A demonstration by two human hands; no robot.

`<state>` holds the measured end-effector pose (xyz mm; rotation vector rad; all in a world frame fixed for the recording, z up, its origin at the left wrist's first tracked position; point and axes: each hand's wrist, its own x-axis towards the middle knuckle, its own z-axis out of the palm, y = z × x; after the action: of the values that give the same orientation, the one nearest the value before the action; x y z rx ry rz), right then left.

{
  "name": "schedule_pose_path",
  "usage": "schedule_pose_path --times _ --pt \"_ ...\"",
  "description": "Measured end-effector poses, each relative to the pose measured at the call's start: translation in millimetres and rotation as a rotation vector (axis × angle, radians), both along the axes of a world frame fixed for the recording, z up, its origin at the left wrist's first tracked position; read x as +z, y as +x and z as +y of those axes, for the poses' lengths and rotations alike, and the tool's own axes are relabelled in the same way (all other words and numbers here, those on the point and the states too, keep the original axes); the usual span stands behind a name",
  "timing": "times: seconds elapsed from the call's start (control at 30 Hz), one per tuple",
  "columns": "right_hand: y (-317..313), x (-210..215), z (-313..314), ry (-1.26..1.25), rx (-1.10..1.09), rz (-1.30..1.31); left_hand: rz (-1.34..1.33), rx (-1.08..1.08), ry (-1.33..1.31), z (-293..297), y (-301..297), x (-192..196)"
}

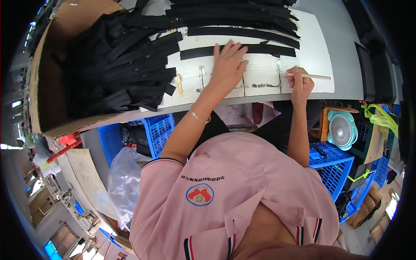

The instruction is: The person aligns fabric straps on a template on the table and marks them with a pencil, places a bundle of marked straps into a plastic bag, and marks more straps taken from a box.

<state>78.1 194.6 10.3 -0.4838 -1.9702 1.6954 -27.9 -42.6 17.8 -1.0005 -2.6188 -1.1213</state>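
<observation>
- pink shirt (242, 156), wearer's left chest: one line of small dark characters (203, 177) — upside down in this view
- just beside it: oval badge (199, 194), blue ring, red shapes, green letter
- white board (310, 50): dark handmade-looking marks (265, 86) — can't read as text

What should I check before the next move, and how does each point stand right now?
1. Left hand on the nearest black strip: ok, fingers spread over it.
2. Right hand gripping the pale stick: ok.
3. Stick apart from that strip: ok.
4. Strips in the cardboard box contained: not ok, ends stick out over the white board.
5. Stick's tip sound: cannot tell, too small.
</observation>
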Motion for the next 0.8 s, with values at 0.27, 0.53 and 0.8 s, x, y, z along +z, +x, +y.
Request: schedule_pose_path --times 0.27,0.53,0.8 --pt "0 -1 1 -0.061 0.006 0.022 0.175 0.425 -0.434 -161 18 11" --pt "-2 -3 -2 -0.062 0.006 0.037 0.103 0.449 -0.314 -145 6 22" --pt "0 10 -17 -0.004 0.08 0.04 0.095 0.084 -0.166 -5 55 -5"
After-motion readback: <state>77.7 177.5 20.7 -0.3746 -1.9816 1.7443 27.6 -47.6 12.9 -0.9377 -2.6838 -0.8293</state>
